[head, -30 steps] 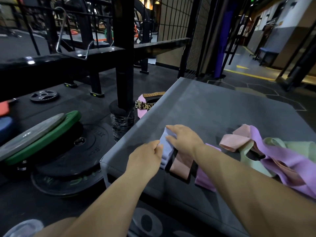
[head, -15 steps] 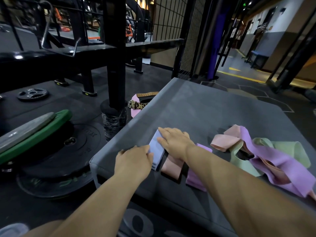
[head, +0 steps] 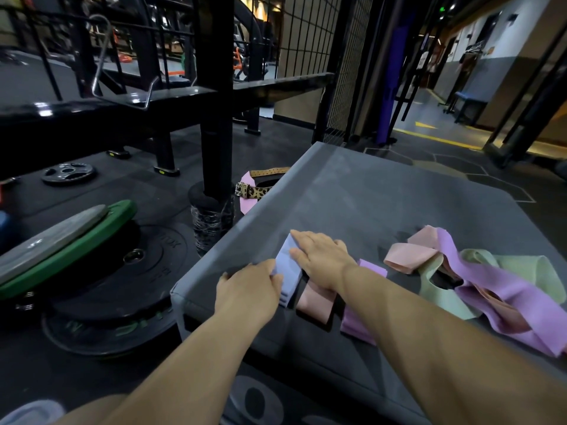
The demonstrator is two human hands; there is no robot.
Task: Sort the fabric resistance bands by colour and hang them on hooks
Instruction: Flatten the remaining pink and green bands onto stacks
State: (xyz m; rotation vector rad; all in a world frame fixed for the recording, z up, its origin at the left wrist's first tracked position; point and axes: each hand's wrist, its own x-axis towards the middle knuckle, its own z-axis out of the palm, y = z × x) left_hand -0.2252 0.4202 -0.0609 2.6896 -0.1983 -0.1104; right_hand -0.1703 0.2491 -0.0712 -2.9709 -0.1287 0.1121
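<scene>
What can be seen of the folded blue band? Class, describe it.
The blue band is pale periwinkle fabric, folded flat into a layered rectangle, stacked edges showing at its near end. It lies near the left edge of the grey padded box, beside a folded pink band. The right hand presses flat on it; the left hand touches its left side.

This is a gym. Stacked weight plates [head: 92, 265] lie on black rubber flooring [head: 138, 191] beside a steel rack upright [head: 217, 118]. A lifting belt [head: 257, 190] rests against a padded grey box [head: 352, 194], which carries fabric resistance bands [head: 491, 280]. Wire-mesh partitions [head: 306, 35] stand behind.
</scene>
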